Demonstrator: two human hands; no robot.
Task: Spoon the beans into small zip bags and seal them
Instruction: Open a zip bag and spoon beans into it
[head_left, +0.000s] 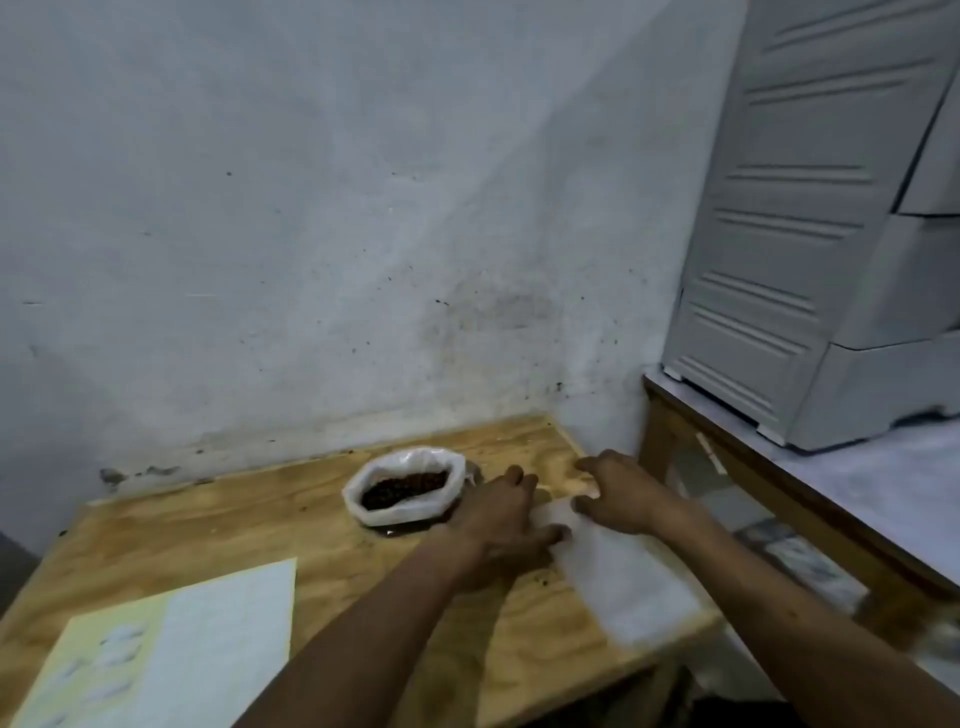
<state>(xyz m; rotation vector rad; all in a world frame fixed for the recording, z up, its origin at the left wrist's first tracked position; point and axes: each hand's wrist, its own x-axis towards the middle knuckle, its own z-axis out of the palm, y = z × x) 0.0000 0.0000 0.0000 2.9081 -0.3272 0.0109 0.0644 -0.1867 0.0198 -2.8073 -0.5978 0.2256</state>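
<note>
paper sheet (171, 644) — plywood table (260, 519) | both hands' fingers spread on plastic (623, 577) | stained wall (363, 208)

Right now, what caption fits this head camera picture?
Both hands, left and right, reach the clear plastic beside an open bean bag.

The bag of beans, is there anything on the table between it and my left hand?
Nothing visible. The left hand rests just right of the open bag of beans, with only bare wooden table between them. Both hands are at the clear plastic; the right hand lies farther right.
</note>
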